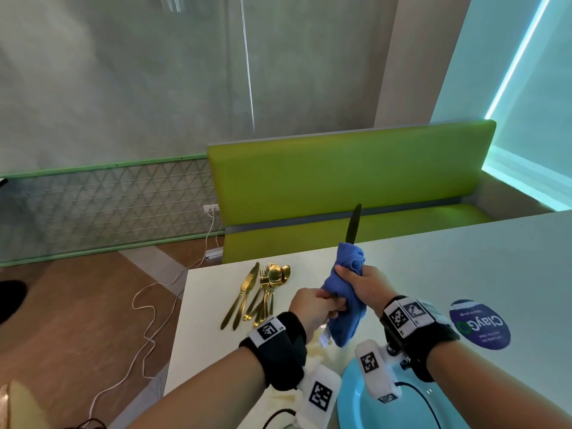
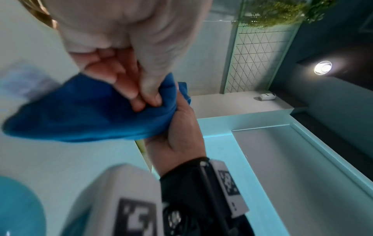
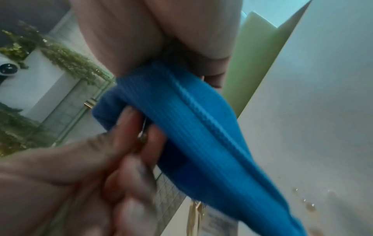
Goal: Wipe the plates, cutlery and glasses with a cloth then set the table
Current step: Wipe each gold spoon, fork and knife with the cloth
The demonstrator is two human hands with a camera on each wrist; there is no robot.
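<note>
White surface carries a blue plate near you and a gold cutlery pile on the left. Your right hand grip wraps the blue cloth around a knife, blade up. Your left hand grip pinches the knife's handle end at the cloth.

Green bench seat behind the tabletop, backrest upright. Round blue sticker on tabletop at right, lettering upside down. White cable trails across the brown floor up to a wall socket. Triangle-pattern wire panel along the wall at left. Hanging greenery and a round lit lamp in left wrist view.
</note>
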